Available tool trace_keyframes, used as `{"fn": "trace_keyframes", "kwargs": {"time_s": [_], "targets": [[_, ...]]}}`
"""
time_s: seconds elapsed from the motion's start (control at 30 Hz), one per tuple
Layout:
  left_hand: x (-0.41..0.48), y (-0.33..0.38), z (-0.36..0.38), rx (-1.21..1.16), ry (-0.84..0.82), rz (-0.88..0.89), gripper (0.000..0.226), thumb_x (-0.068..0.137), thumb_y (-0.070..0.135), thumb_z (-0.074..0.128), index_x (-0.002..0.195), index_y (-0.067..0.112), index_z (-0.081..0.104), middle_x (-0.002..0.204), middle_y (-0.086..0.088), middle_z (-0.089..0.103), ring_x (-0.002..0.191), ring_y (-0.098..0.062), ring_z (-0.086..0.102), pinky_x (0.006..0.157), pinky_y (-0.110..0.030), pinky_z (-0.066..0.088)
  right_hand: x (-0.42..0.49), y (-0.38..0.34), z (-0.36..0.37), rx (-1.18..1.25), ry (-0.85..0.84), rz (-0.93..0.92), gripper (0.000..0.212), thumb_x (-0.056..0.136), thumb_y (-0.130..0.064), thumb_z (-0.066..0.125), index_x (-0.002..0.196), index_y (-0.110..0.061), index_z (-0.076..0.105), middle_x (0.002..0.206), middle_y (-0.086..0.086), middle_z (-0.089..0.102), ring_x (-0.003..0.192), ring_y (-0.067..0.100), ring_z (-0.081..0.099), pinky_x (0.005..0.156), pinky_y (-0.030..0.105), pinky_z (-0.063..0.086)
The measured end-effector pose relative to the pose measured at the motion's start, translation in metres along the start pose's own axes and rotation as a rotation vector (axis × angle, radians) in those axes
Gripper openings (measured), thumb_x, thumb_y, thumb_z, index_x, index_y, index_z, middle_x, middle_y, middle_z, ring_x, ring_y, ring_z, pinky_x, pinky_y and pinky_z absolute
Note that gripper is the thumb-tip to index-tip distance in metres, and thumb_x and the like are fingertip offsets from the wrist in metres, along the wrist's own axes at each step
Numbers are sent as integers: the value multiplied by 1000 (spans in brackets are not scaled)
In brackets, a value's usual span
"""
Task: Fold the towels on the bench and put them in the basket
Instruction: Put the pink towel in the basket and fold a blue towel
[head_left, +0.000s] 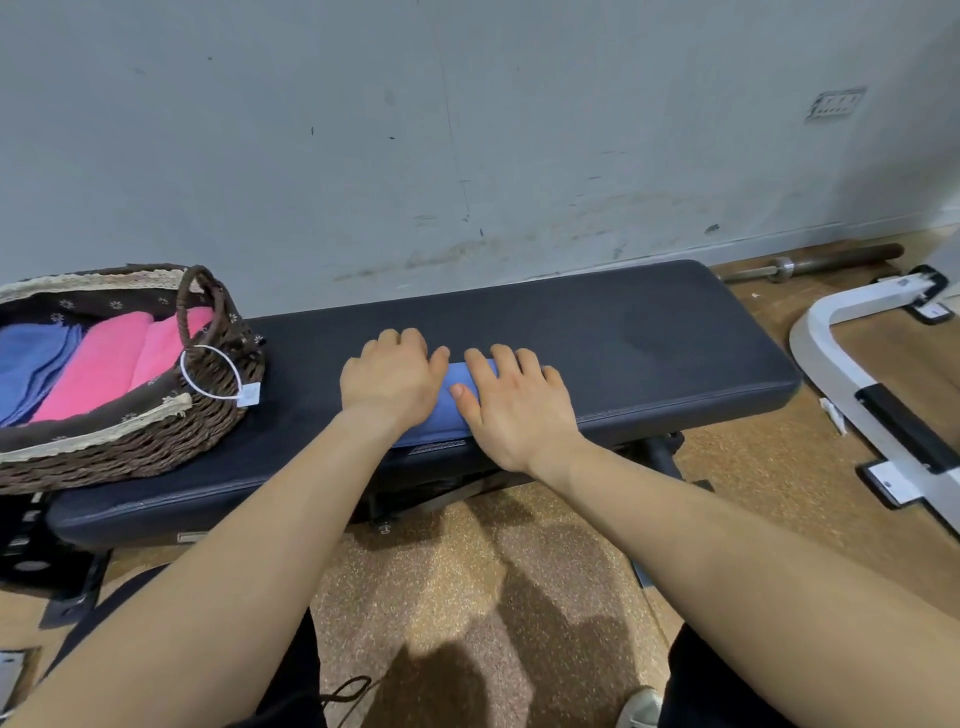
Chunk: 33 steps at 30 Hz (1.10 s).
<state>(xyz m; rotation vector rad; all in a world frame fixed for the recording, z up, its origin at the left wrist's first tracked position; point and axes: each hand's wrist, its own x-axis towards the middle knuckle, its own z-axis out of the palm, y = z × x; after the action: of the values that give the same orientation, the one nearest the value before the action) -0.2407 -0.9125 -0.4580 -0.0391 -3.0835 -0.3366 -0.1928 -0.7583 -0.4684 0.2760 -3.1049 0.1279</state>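
Head view: both my hands lie on one folded blue towel (451, 410) at the bench's (649, 353) near edge
Left hand (389, 382): fingers bent over the towel's left end; gripping or only pressing, I cannot tell
Right hand (514, 410): fingers straight, spread flat on the towel
Basket (130, 452): one, at the bench's left end; one blue stack (36, 364), two pink folds (104, 369) inside; handle (181, 312) on the towel's side
Floor: one barbell (841, 260) by the wall; one white frame (878, 293), right

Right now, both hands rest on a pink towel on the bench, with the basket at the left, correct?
Not quite. The head view shows the towel under the left hand and right hand is blue, not pink; bench and basket are right.
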Motion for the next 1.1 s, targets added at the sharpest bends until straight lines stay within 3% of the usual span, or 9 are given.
{"fn": "trace_keyframes", "kwargs": {"time_s": [0.1, 0.2, 0.33, 0.4, 0.6, 0.7, 0.83, 0.97, 1.1], "targets": [[-3, -8, 17, 81, 112, 68, 49, 98, 52, 33, 104, 14, 63, 107, -11, 58, 95, -34, 55, 69, -40, 43, 4, 6, -4, 103, -46, -6, 57, 102, -54, 24, 149, -23, 34, 151, 2, 40, 136, 28, 36, 105, 45, 35], [-11, -5, 25, 163, 233, 136, 52, 97, 48, 32, 90, 10, 67, 90, -13, 59, 74, -36, 55, 57, -36, 35, 14, 7, -17, 107, -82, 11, 50, 99, -44, 31, 137, -20, 53, 146, 1, 47, 136, 27, 35, 110, 43, 29], [-14, -2, 19, 149, 187, 97, 46, 99, 46, 27, 106, 19, 63, 106, -8, 58, 91, -33, 54, 70, -40, 42, 27, -8, -29, 78, -5, 24, 40, 100, -32, 33, 102, -18, 70, 122, 5, 62, 116, 31, 51, 103, 44, 35], [-15, -1, 18, 148, 149, 74, 40, 99, 44, 29, 112, 21, 59, 113, -6, 55, 99, -31, 53, 76, -40, 41, 35, -14, -24, 105, 41, 54, 43, 101, -35, 29, 107, -17, 68, 119, 5, 64, 113, 31, 55, 104, 44, 35], [-9, -8, 21, 66, 119, 28, 39, 99, 52, 32, 112, 30, 61, 117, 0, 53, 106, -26, 50, 82, -39, 41, 40, 0, 10, 62, 76, 55, 50, 102, -45, 20, 132, -29, 57, 139, -2, 54, 124, 29, 49, 110, 48, 31], [-5, -15, 21, -35, 88, 49, 38, 98, 55, 33, 113, 36, 62, 120, 5, 51, 111, -23, 46, 91, -39, 38, 37, 3, 17, 57, 124, 37, 54, 101, -46, 17, 129, -31, 60, 139, -3, 54, 122, 28, 50, 108, 46, 34], [-9, -24, 18, -155, 40, 228, 52, 96, 59, 27, 113, 34, 69, 127, 10, 54, 120, -21, 42, 98, -40, 41, 34, 6, 17, 110, 178, -33, 53, 102, -43, 20, 116, -27, 69, 134, -2, 59, 120, 28, 51, 104, 45, 38], [-17, -38, 6, -132, -61, 368, 65, 87, 73, 33, 121, 24, 61, 124, 9, 57, 118, -17, 43, 101, -36, 41, 31, 15, 9, 243, 64, -155, 65, 98, -56, 15, 110, -21, 69, 122, -3, 62, 115, 25, 52, 98, 42, 43], [-30, -41, -14, -189, -134, 322, 56, 78, 69, 63, 115, 28, 55, 109, 11, 61, 102, -15, 53, 87, -33, 43, 25, 27, -12, 407, -110, -185, 53, 81, -74, 51, 113, -32, 61, 110, -11, 62, 104, 13, 53, 90, 36, 47]]}}
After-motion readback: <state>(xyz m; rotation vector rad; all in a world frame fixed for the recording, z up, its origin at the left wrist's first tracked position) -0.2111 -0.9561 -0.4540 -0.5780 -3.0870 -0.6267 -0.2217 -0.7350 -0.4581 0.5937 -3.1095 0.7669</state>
